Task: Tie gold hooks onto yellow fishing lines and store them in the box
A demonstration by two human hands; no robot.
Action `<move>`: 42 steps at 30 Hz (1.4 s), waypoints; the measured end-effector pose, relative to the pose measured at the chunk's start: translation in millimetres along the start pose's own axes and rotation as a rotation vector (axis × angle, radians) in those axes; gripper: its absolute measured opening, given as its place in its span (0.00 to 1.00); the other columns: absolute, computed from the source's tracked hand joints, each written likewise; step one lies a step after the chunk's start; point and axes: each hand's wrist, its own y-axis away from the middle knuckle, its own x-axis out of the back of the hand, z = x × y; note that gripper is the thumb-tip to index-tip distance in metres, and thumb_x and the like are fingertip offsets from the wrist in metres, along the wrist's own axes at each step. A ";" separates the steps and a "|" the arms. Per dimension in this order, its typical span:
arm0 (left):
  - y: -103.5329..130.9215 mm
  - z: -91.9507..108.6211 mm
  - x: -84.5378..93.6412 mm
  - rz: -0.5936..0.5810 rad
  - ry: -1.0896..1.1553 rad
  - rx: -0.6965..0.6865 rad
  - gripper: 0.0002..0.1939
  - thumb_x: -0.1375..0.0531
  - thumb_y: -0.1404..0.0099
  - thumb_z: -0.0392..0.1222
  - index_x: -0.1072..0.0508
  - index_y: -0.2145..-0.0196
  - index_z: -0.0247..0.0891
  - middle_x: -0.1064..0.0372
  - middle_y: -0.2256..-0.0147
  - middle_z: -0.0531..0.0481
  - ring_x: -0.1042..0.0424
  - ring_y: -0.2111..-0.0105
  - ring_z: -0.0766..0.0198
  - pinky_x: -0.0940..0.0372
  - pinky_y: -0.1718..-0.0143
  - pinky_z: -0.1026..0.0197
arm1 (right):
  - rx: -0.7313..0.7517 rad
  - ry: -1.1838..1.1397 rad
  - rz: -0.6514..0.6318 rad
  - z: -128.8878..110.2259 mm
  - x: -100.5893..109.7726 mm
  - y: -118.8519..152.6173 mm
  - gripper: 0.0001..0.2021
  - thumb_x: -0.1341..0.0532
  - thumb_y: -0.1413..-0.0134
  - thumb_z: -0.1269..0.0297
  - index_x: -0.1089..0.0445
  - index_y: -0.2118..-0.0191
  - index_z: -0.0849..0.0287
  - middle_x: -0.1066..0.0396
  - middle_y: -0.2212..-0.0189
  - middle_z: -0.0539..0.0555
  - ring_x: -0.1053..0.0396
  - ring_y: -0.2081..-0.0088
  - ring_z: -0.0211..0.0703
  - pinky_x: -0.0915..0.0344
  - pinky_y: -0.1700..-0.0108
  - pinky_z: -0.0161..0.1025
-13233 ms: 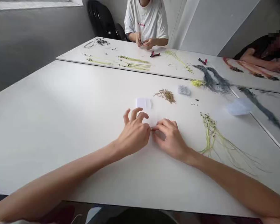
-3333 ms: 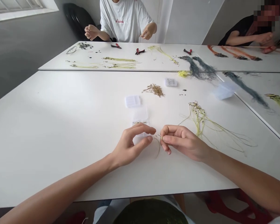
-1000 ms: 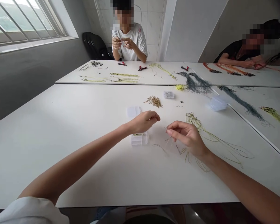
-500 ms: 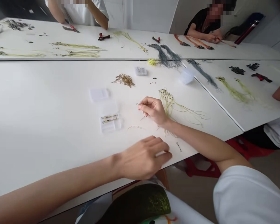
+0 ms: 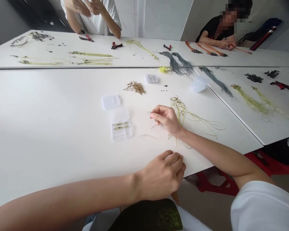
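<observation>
Right hand: your right hand (image 5: 167,119) is lifted just above the white table (image 5: 50,128), thumb and forefinger pinched shut on a small wire hook (image 5: 150,113); the other fingers curl loosely under.
Wire hook: it sticks out to the left of your fingertips, over the table, between the clear compartment box (image 5: 121,129) and the bundle of yellow-green lines (image 5: 188,117).
Left hand: your left hand (image 5: 162,175) lies palm down at the near table edge, fingers bent and close together, tips pressed to the tabletop. You cannot tell whether anything sits under them.
Loose strand: a thin pale line (image 5: 146,136) lies on the table between your two hands, touching neither.
Compartment box: open, with two hooked pieces in its upper cells; its lid (image 5: 110,101) lies just beyond.
Farther off: a heap of brass hooks (image 5: 135,87) and a small clear case (image 5: 151,78) lie well apart from your hands.
</observation>
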 end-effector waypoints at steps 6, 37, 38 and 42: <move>36.5 17.0 14.5 0.038 0.028 0.060 0.09 0.46 0.33 0.33 0.26 0.61 0.29 0.29 0.60 0.39 0.30 0.57 0.55 0.32 0.60 0.56 | -0.013 0.032 0.010 -1.4 -1.3 2.9 0.04 0.36 0.50 0.66 0.29 0.72 0.60 0.31 0.74 0.50 0.40 0.78 0.32 0.40 0.77 0.34; 46.7 -67.5 39.9 0.611 1.232 1.035 0.21 0.40 0.35 0.45 0.36 0.46 0.39 0.30 0.68 0.51 0.29 0.68 0.66 0.32 0.61 0.60 | -0.027 0.183 -0.157 -21.8 -14.4 21.5 0.05 0.37 0.44 0.61 0.27 0.67 0.55 0.32 0.73 0.49 0.38 0.77 0.36 0.39 0.72 0.39; 46.8 -67.1 39.8 0.607 1.241 1.029 0.20 0.40 0.35 0.45 0.36 0.46 0.39 0.30 0.68 0.51 0.29 0.68 0.66 0.32 0.61 0.60 | -0.025 0.188 -0.165 -21.5 -14.5 21.5 0.05 0.37 0.44 0.61 0.27 0.67 0.55 0.32 0.73 0.49 0.38 0.77 0.36 0.39 0.71 0.39; 46.8 -66.5 38.8 0.597 1.264 1.009 0.19 0.40 0.35 0.45 0.36 0.48 0.39 0.30 0.68 0.50 0.29 0.67 0.65 0.32 0.61 0.59 | 0.000 0.231 -0.218 -21.0 -14.8 21.8 0.04 0.38 0.43 0.62 0.28 0.67 0.55 0.31 0.72 0.49 0.38 0.76 0.37 0.38 0.70 0.39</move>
